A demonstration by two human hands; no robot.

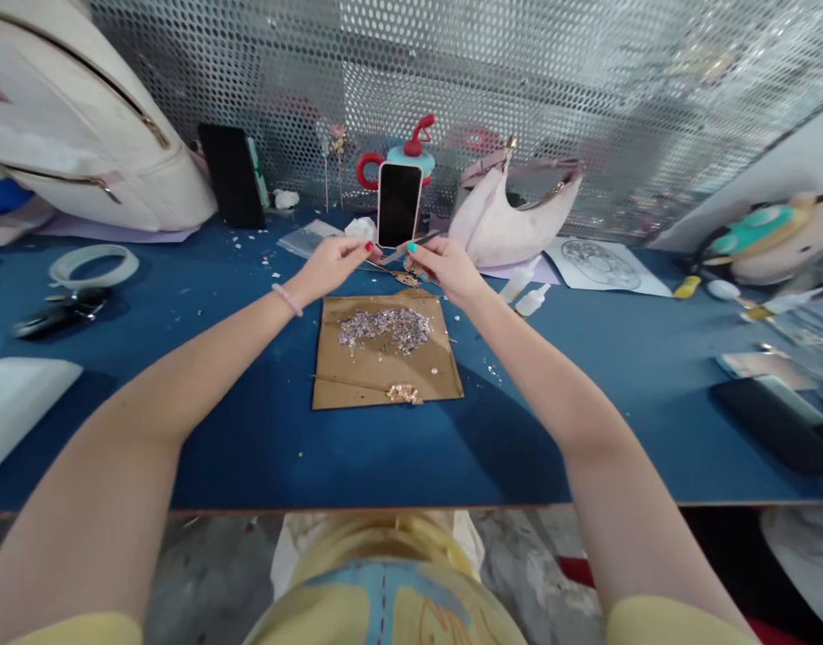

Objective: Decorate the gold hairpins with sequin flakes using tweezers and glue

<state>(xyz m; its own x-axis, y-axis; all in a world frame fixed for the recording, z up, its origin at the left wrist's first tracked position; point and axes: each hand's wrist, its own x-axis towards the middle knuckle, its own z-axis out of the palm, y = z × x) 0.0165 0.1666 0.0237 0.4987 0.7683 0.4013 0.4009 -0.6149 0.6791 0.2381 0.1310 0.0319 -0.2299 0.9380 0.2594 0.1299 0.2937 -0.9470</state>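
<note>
Both hands are raised just beyond the far edge of a cardboard sheet (364,372), fingertips almost meeting. My left hand (334,269) is closed in a pinch; what sits in its fingertips is too small to make out. In my right hand (448,269), thumb and fingers are closed on a slim grey tool (398,254) that looks like tweezers, its tip pointing toward the left hand. On the cardboard lies a spread of small glittery purple-silver pieces (388,329). A little heap of gold-coloured bits (404,392) sits near its front edge, beside a thin stick.
A phone (398,202) stands upright behind the hands, before a blue-and-red cup (411,159). Small glue bottles (532,300) and a white handbag (515,215) are to the right. A tape roll (94,266), black pliers-like tool (62,313) and white backpack (95,134) are left.
</note>
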